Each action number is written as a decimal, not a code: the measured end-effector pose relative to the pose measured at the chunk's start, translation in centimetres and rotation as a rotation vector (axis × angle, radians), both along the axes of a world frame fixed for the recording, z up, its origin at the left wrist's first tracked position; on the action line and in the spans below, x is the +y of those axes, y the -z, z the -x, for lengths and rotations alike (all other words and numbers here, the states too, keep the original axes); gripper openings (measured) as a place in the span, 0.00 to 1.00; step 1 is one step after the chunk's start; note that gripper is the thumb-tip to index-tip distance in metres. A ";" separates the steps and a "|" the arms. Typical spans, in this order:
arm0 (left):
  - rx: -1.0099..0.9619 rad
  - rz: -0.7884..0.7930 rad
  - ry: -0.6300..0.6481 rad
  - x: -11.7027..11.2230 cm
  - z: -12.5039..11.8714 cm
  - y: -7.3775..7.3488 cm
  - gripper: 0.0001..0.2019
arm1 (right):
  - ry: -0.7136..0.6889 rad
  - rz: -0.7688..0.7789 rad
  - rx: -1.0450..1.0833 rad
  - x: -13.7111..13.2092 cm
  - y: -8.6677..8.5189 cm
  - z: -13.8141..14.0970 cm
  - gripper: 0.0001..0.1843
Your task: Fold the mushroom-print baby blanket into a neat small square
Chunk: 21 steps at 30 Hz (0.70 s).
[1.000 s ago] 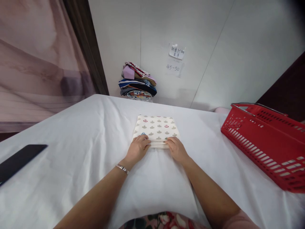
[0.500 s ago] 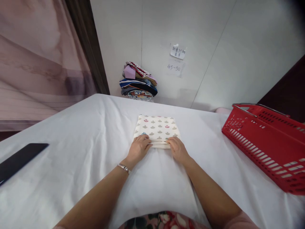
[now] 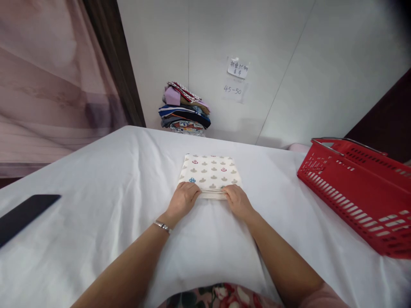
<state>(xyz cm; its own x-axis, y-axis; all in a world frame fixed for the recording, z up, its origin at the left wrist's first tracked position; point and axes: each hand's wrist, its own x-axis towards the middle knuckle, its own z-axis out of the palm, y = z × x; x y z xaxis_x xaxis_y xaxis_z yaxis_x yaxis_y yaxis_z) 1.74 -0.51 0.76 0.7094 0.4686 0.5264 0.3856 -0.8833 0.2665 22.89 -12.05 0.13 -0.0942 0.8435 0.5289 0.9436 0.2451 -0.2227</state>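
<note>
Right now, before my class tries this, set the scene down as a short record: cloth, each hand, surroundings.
Item: folded cloth, cream, mostly grey motifs, a few red or blue
Surface: white-covered table
Left hand: curled over the near edge, left side
Right hand: curled over the same edge, right side
Far left: dark flat object
Far right: red basket
Beyond the table: fabric stack
Wall: paper note reading 45-50

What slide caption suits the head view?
Left hand and right hand grip near edge of folded patterned cloth on white-covered table.
</note>
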 end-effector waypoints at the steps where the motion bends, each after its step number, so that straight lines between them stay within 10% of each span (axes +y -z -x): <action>1: -0.004 -0.002 -0.002 0.0 0.0 0.0 0.09 | -0.004 0.001 -0.001 0.0 0.0 0.0 0.13; 21: 0.026 -0.083 0.005 -0.4 -0.3 0.9 0.18 | -0.013 -0.062 0.005 0.1 0.4 0.0 0.11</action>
<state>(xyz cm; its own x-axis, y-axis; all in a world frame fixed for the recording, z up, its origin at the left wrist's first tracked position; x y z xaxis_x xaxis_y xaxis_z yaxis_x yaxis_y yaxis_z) 2.07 -0.88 -0.18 0.7254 0.4205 0.5449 0.3871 -0.9039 0.1822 22.94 -11.90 -0.25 -0.1023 0.8076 0.5808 0.9392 0.2708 -0.2111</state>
